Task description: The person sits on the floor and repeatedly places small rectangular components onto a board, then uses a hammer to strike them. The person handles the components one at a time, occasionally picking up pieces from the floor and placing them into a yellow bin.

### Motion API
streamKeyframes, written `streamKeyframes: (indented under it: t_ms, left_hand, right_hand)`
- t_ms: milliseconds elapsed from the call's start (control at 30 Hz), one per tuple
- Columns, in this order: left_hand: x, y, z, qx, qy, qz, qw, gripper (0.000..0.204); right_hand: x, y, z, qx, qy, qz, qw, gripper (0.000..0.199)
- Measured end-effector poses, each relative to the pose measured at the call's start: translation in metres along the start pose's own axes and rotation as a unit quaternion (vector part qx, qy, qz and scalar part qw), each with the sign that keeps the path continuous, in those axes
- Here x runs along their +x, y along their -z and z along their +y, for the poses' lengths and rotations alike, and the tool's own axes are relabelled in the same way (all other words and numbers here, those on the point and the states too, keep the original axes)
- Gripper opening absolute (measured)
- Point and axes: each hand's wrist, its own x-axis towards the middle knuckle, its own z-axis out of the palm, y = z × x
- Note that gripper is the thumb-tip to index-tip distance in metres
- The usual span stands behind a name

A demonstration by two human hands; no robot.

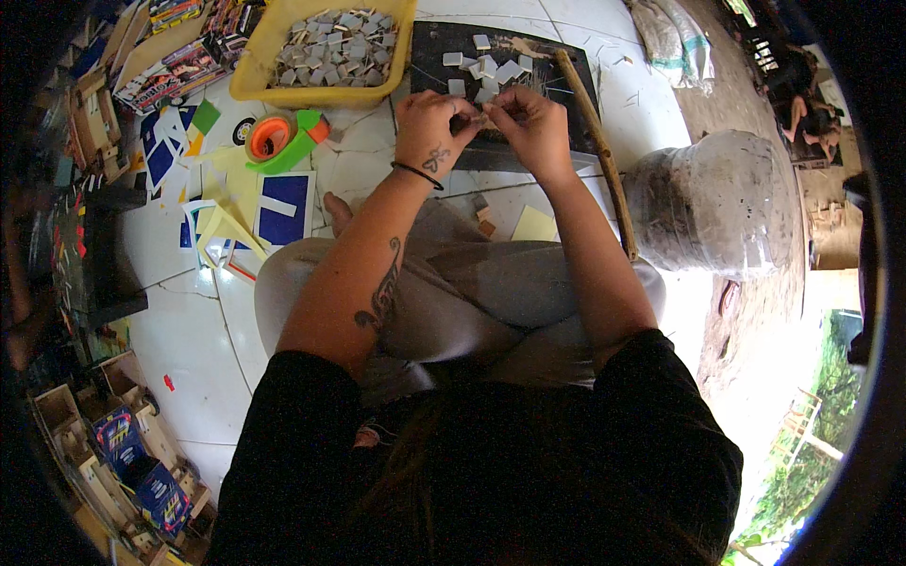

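Observation:
My left hand and my right hand meet over a low black table. Thumb and fingertips are pinched on both, close together. What lies between them is small and mostly hidden by the fingers, so its kind cannot be made out. Just beyond my fingertips, several small grey-and-white square pieces are scattered on the table. Thin, pale slivers lie to their right. A long wooden stick rests slanting across the table's right edge, its near end by my right knee.
At the upper left stands a yellow basin full of similar square pieces. Nearby are a green-and-orange tape dispenser and paper scraps. A plastic-wrapped bundle sits right. Wooden toy vehicles fill the lower left. Another person is far right.

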Motion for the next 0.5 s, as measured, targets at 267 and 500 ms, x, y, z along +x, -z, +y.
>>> streamKeyframes:
  t_ms: [267, 500]
  left_hand:
    - [0.0001, -0.0004, 0.0000, 0.018, 0.001, -0.002, 1.000, 0.012]
    - [-0.0003, 0.0016, 0.0009, 0.019, -0.002, -0.004, 1.000, 0.013]
  right_hand:
    - [-0.0003, -0.0010, 0.0020, 0.019, 0.008, -0.008, 1.000, 0.010]
    - [0.0005, -0.0013, -0.0002, -0.019, 0.055, 0.004, 0.998, 0.008]
